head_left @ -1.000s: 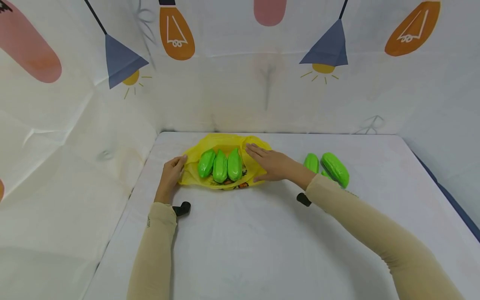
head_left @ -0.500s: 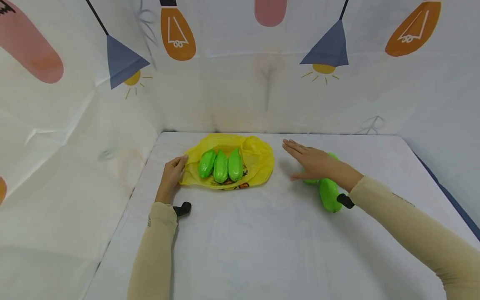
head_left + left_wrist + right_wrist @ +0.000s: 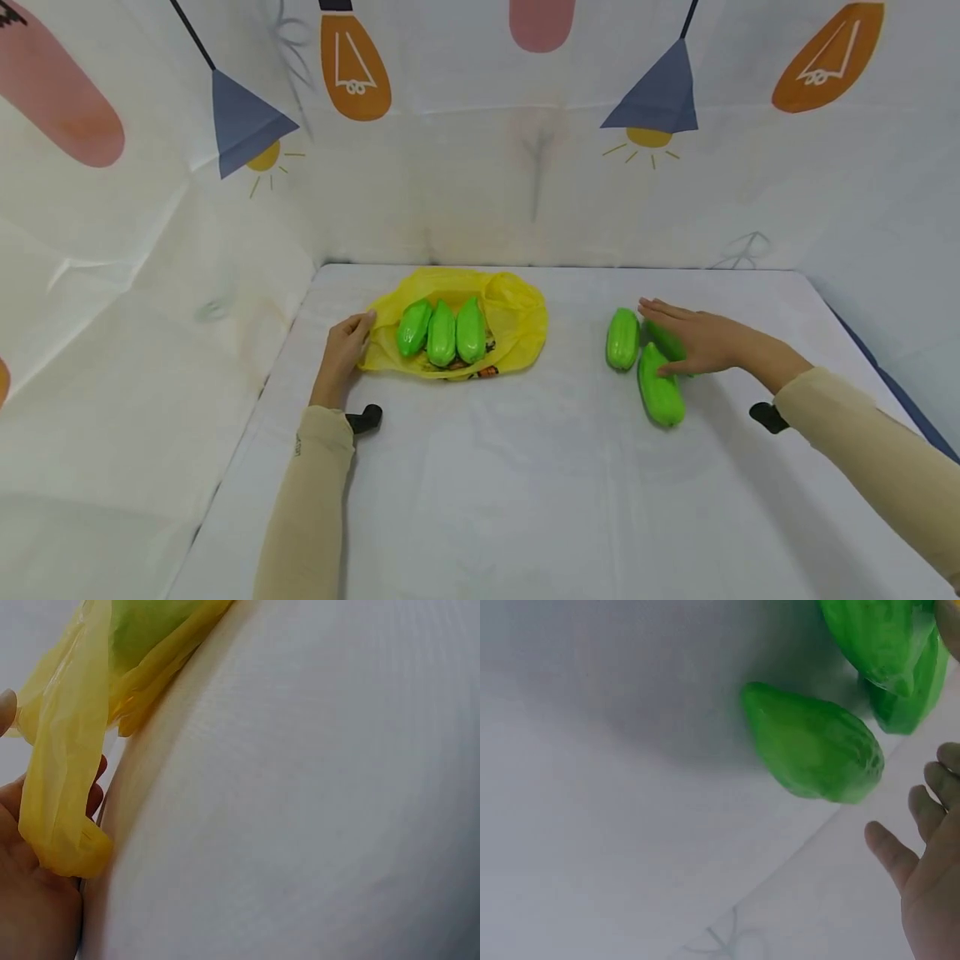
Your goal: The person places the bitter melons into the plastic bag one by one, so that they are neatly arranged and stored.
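Observation:
In the head view my left hand [image 3: 347, 346] holds the left edge of a yellow plastic bag [image 3: 517, 329]. The left wrist view has the bag's handle [image 3: 60, 787] lying across my palm, between thumb and fingers. Three glossy green, long toy vegetables [image 3: 441, 333] lie side by side in the bag's mouth. My right hand [image 3: 708, 337] hovers with extended fingers over a second group, partly hiding one green vegetable [image 3: 666, 337]. Another green vegetable [image 3: 622, 339] lies to its left and one more [image 3: 662, 390] in front. Nothing is in the right palm in the right wrist view.
Everything lies on a white-covered table [image 3: 495, 500]. A pale cloth backdrop [image 3: 465, 183] printed with lamps and bulbs rises behind the far edge and along the left side. Small black devices [image 3: 364, 418] are strapped at both wrists.
My right hand has left the bag's right side and travelled right to the separate green vegetables. The bag's right side now shows fully. My left hand stays at the bag's left edge.

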### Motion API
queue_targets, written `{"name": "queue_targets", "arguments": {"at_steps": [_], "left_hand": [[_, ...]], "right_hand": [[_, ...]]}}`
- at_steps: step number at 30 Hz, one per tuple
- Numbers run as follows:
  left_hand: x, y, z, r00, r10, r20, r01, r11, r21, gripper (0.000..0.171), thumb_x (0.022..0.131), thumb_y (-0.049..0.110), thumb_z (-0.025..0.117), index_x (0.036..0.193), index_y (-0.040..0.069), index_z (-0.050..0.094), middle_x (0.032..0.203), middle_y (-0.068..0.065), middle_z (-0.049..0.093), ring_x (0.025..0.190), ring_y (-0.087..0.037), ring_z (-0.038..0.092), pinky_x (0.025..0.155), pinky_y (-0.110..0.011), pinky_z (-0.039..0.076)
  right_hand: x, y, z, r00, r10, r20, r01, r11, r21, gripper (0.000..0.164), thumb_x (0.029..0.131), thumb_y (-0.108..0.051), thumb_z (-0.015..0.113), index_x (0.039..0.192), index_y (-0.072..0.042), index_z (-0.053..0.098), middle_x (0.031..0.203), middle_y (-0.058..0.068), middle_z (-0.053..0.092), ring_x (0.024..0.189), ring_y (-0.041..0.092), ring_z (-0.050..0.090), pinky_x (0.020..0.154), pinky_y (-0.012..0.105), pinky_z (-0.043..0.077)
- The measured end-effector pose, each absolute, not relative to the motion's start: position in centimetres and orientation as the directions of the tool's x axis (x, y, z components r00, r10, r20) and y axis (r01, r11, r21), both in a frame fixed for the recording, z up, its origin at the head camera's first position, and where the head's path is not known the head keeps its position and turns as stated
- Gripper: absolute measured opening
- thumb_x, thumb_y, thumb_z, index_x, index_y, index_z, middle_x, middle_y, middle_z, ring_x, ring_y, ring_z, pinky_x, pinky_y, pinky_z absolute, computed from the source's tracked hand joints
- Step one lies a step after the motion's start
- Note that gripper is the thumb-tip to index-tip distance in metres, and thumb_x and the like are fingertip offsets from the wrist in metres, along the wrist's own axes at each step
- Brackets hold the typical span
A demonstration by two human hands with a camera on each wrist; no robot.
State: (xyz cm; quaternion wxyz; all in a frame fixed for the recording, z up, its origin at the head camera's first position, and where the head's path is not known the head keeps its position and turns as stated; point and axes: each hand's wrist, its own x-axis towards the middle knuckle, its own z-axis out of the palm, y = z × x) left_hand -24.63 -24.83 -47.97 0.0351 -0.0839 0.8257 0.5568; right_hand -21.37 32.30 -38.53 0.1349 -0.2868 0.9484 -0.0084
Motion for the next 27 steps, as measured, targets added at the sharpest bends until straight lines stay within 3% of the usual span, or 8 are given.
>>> {"name": "queue_targets", "arguments": {"at_steps": [5,9,15,20,27], "left_hand": [[-24.6,-24.8,-48.1,-0.984,-0.101,-0.146,-0.173,0.358,0.917,0.075,0.093,0.066,0.047,0.137,0.005,0.055,0.144,-0.014,0.049,0.131,-0.028,0.042,0.114,-0.045,0.034],[-24.6,-24.7,-48.1,-0.986,-0.103,-0.132,-0.161,0.358,0.92,0.074,0.094,0.065,0.048,0.135,0.004,0.057,0.143,-0.014,0.05,0.13,-0.028,0.043,0.114,-0.044,0.033],[-24.7,-24.7,-48.0,-0.986,-0.103,-0.131,-0.16,0.362,0.918,0.074,0.094,0.065,0.048,0.135,0.005,0.057,0.145,-0.013,0.049,0.132,-0.028,0.042,0.115,-0.044,0.033],[-24.7,-24.9,-48.0,-0.985,-0.111,-0.134,-0.166,0.369,0.915,0.075,0.094,0.065,0.048,0.137,0.005,0.055,0.146,-0.013,0.049,0.135,-0.028,0.042,0.116,-0.044,0.032],[-24.6,-24.7,-47.9,-0.985,-0.104,-0.137,-0.166,0.373,0.913,0.075,0.094,0.064,0.047,0.139,0.004,0.054,0.147,-0.014,0.047,0.136,-0.029,0.041,0.116,-0.045,0.032]], "right_hand": [[-21.2,33.1,-38.5,-0.806,-0.538,-0.246,-0.523,0.843,-0.127,0.098,0.084,-0.056,0.069,0.154,-0.002,0.026,0.159,0.022,0.023,0.144,0.044,0.025,0.108,0.063,0.033],[-21.0,33.5,-38.5,-0.814,-0.518,-0.263,-0.498,0.855,-0.142,0.096,0.082,-0.049,0.075,0.152,-0.002,0.031,0.157,0.024,0.026,0.142,0.046,0.028,0.105,0.065,0.035],[-21.0,34.1,-39.0,-0.811,-0.503,-0.299,-0.483,0.864,-0.142,0.094,0.081,-0.042,0.078,0.152,-0.002,0.03,0.158,0.024,0.024,0.137,0.049,0.035,0.104,0.065,0.037],[-21.5,34.5,-39.6,-0.819,-0.517,-0.248,-0.509,0.855,-0.101,0.097,0.078,-0.031,0.083,0.151,0.002,0.029,0.158,0.022,0.023,0.134,0.049,0.039,0.101,0.064,0.04],[-22.3,34.8,-39.9,-0.848,-0.472,-0.241,-0.469,0.88,-0.074,0.104,0.075,-0.04,0.084,0.151,0.002,0.027,0.155,0.026,0.027,0.127,0.051,0.045,0.097,0.066,0.041]]}}
